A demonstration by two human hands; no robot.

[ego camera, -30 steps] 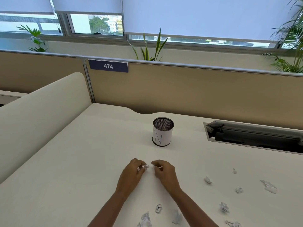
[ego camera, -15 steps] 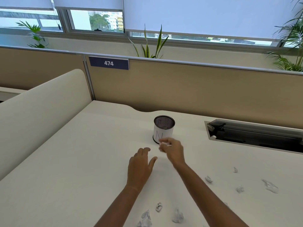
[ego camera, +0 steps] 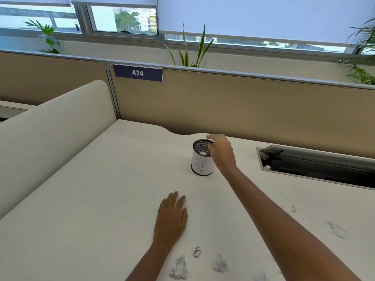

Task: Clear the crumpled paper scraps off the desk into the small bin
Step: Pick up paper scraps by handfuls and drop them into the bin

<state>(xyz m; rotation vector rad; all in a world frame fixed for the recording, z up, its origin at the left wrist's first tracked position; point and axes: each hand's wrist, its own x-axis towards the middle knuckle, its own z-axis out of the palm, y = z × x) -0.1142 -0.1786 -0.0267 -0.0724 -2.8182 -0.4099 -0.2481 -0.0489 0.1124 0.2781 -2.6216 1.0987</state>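
The surface carries the bin, upright near its middle. Our right hand hangs over the rim, fingers loosened, holding nothing; our left hand lies flat, released. One scrap shows inside; more scraps lie near us. We should let go squarely above the mouth, never nudging the light bin.

The right hand hangs over the rim of the small bin, fingers loosely spread. The bin stands toward the back edge of the desk, and a white scrap lies inside it. The left hand rests flat on the desk. Crumpled scraps lie along the front edge, and another piece lies toward the right edge.
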